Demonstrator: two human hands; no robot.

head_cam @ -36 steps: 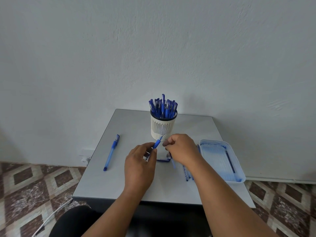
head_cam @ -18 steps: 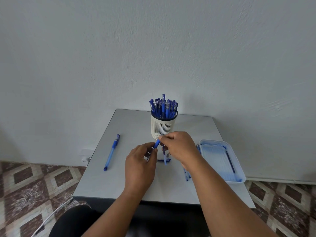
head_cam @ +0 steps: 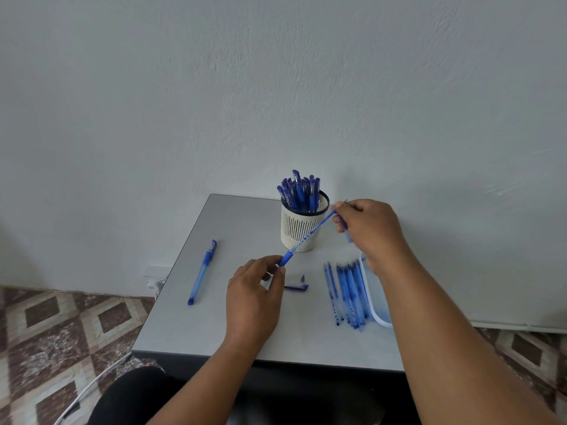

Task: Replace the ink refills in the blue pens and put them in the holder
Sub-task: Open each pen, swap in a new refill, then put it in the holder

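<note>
Head view showed the grey table [head_cam: 245, 326] against a pale wall, and over it the biggest change of the last second: the two hands, which had been bunched close together at the table's middle, had drawn well apart. The right hand [head_cam: 368, 228] had risen up and to the right, level with the rim of the white slotted holder [head_cam: 299, 228], its fingers pinching the tip end of a refill [head_cam: 313, 231]; a short blue piece, probably the pen's nose cone, appeared tucked under the same fingers, though that was too small to be certain. The left hand [head_cam: 256, 297] had stayed low, pinching the blue pen barrel [head_cam: 286, 258] between thumb and fingertips, most of the barrel hidden in the palm. Between them the thin refill now stretched bare across the front of the holder, its lower end seemingly not quite clear of the barrel's mouth. I judged this to be the old refill nearly extracted, so a fresh one would be wanted next. Those lay in a row of refills [head_cam: 346, 294] just beside the shallow tray [head_cam: 379, 314]. A pen cap [head_cam: 296, 286] lay near the left hand, and one whole pen [head_cam: 202, 271] waited at the left edge, untouched.
</note>
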